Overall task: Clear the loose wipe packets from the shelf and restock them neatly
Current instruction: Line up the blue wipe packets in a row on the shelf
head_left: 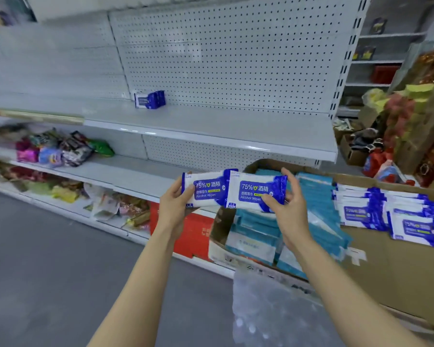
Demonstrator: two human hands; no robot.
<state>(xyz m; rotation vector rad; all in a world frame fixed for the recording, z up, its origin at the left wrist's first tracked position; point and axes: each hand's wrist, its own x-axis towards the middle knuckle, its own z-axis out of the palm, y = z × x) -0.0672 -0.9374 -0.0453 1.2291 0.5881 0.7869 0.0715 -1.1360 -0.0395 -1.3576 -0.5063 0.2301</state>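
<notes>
Two blue-and-white wipe packets are showing the same print: the left packet (206,190), which the left hand (172,209) is gripping, and the right packet (254,192), which the right hand (290,211) is pinching, are each reading "75%" beside Chinese characters, with "Alcohol Wipes" below. A stacked packet (415,227) on the cardboard box (386,266) is showing "75%"; its smaller print is blurring out.

A shop aisle being stocked.
White pegboard-backed metal shelving (211,126) ran along the aisle, snack bags (60,149) lay on lower shelves, and an open cardboard box (398,266) held packaged goods.
</notes>
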